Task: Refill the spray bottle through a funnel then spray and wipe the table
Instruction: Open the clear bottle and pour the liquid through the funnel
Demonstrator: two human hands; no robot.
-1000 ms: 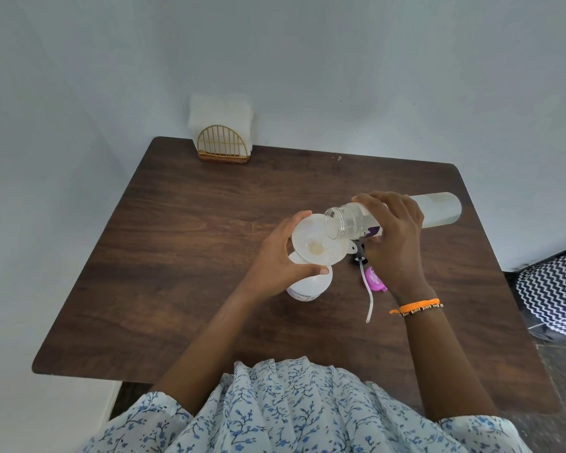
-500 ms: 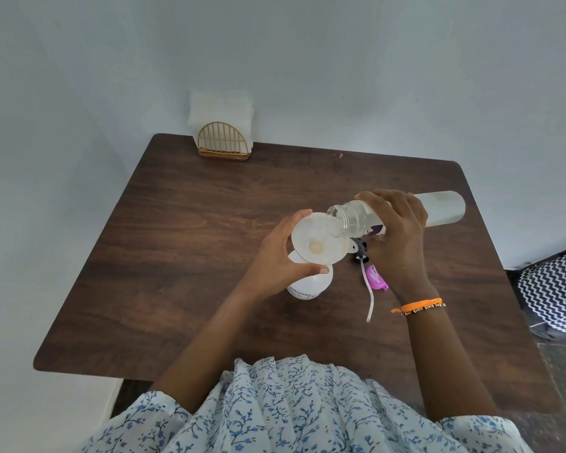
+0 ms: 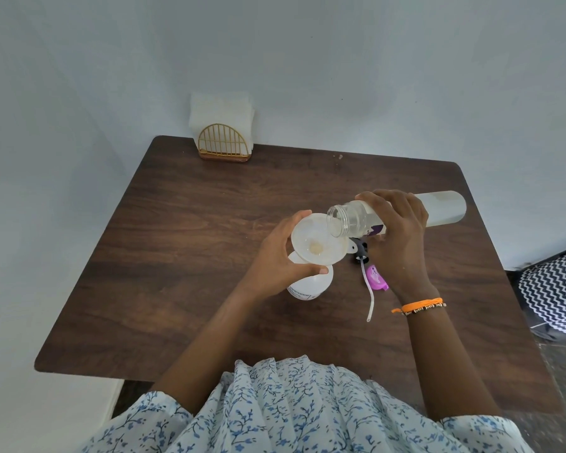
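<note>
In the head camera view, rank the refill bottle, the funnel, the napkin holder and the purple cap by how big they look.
1. refill bottle
2. napkin holder and funnel: look alike; the holder is farther away, so unranked
3. purple cap

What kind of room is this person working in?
Probably a home dining corner: a small wooden table pushed against plain pale walls, a gold wire napkin holder full of napkins at its far edge, and a zigzag-patterned cushion beside it.
</note>
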